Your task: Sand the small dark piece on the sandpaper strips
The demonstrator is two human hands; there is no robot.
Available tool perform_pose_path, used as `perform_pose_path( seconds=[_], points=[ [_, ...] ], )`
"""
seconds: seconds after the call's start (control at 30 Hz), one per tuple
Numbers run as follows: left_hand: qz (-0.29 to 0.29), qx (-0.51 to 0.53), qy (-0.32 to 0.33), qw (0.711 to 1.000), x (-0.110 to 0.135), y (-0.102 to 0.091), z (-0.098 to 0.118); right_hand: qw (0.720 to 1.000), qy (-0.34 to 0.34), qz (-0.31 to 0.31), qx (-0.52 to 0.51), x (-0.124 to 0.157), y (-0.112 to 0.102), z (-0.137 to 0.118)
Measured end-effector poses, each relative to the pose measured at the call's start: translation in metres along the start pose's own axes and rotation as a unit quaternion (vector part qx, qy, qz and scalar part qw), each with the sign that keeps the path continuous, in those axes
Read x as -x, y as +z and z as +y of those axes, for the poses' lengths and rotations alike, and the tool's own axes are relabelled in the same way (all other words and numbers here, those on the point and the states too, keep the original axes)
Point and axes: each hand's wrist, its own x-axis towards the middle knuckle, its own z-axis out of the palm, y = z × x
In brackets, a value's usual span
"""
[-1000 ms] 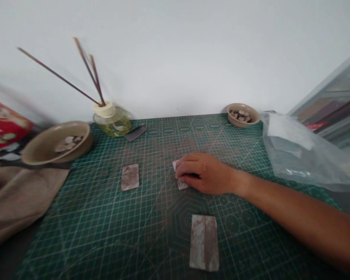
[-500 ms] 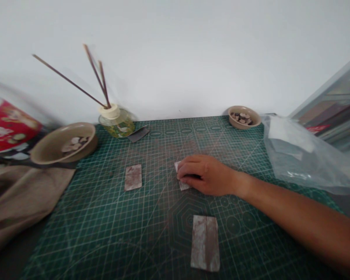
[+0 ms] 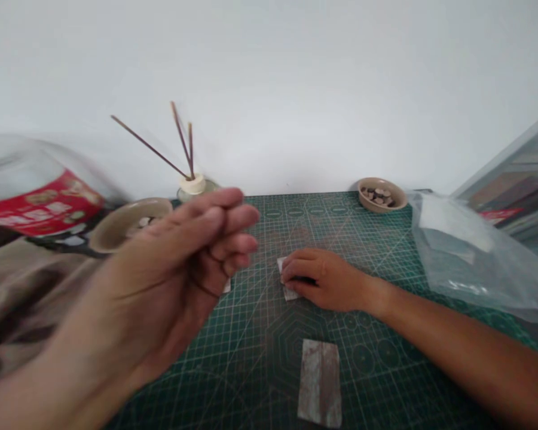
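My left hand (image 3: 174, 263) is raised close to the camera at the lower left, its fingers pinched together with nothing visible in them. My right hand (image 3: 323, 280) rests on the green cutting mat (image 3: 260, 221), its fingers curled over a small pale folded strip (image 3: 287, 285). Nearer to me lies a mottled brown-and-white rectangular strip (image 3: 320, 383), flat on the mat. My left hand hides most of a second such strip (image 3: 226, 286), with only a corner showing.
A reed diffuser (image 3: 192, 185) and a tan bowl (image 3: 130, 218) stand behind my left hand. A small bowl of wooden discs (image 3: 381, 194) sits at the mat's far edge. A clear plastic bag (image 3: 466, 257) lies right, a red-labelled jar (image 3: 40, 203) and brown cloth (image 3: 18, 298) left.
My left hand has come up into view at the lower left, covering the middle strip and part of the bowl. The view has tilted. My right hand stays on the small strip.
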Motion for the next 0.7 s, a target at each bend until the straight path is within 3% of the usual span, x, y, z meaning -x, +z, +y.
perform_pose_path(
  seconds=[0.1,0.17,0.23,0.3,0.37,0.43,0.57,0.7],
  points=[
    [-0.093,-0.042,-0.051,0.993,-0.012,-0.005,-0.031,1.000,-0.003,-0.004,0.006,0.000,-0.001,-0.001],
    [-0.091,-0.184,0.005,0.979,-0.020,-0.014,-0.051,1.000,-0.004,-0.010,0.006,0.000,-0.002,-0.001],
    [-0.089,-0.384,0.113,0.912,-0.025,-0.023,-0.065,1.000,0.001,-0.013,0.005,0.000,-0.002,-0.001],
    [-0.115,-0.526,0.228,0.811,-0.026,-0.029,-0.071,1.000,0.005,-0.013,0.005,0.000,-0.001,0.000],
    [-0.150,-0.594,0.299,0.732,-0.026,-0.032,-0.075,1.000,0.003,-0.007,0.013,0.000,0.000,0.001],
    [-0.169,-0.633,0.313,0.688,-0.026,-0.032,-0.077,1.000,0.000,-0.003,0.020,0.001,0.001,0.002],
    [-0.187,-0.679,0.309,0.639,-0.024,-0.031,-0.079,1.000,-0.005,0.007,0.018,0.003,0.001,0.003],
    [-0.199,-0.691,0.326,0.614,-0.019,-0.030,-0.079,1.000,-0.004,0.011,0.004,0.004,0.001,0.004]
  ],
)
